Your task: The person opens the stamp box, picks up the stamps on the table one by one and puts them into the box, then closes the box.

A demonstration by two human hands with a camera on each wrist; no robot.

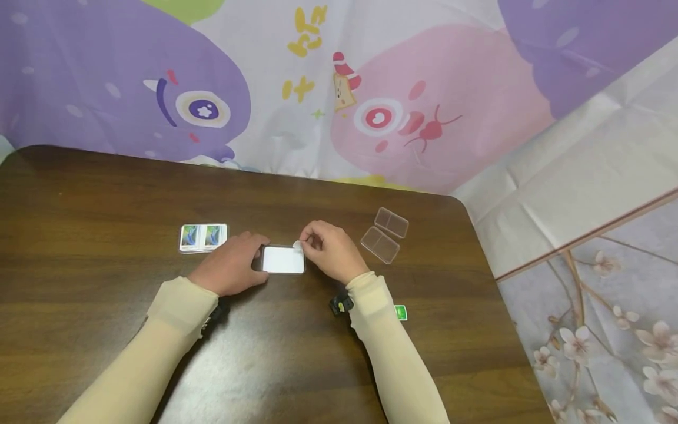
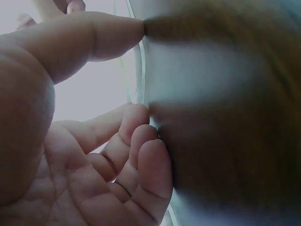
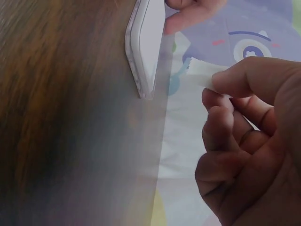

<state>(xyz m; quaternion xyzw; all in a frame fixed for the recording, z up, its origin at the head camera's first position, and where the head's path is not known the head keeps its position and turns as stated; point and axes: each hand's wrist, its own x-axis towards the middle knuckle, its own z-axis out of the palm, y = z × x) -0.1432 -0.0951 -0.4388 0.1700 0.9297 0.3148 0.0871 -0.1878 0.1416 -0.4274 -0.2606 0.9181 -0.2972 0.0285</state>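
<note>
A small rectangular clear-edged case with a plain white top lies on the wooden table between my hands. My left hand holds its left end, thumb and index finger at the near and far corners. In the left wrist view, the other fingertips are curled near the table. My right hand pinches a short strip of whitish tape between thumb and index finger. The tape has a jagged cut end and, in the right wrist view, sticks out beyond the fingertips, apart from the case.
Left of my left hand lies another case showing two blue-green pictures. An opened clear plastic box lies to the right, its two halves side by side. A small green card shows beside my right sleeve. A cartoon-printed cloth hangs behind the table.
</note>
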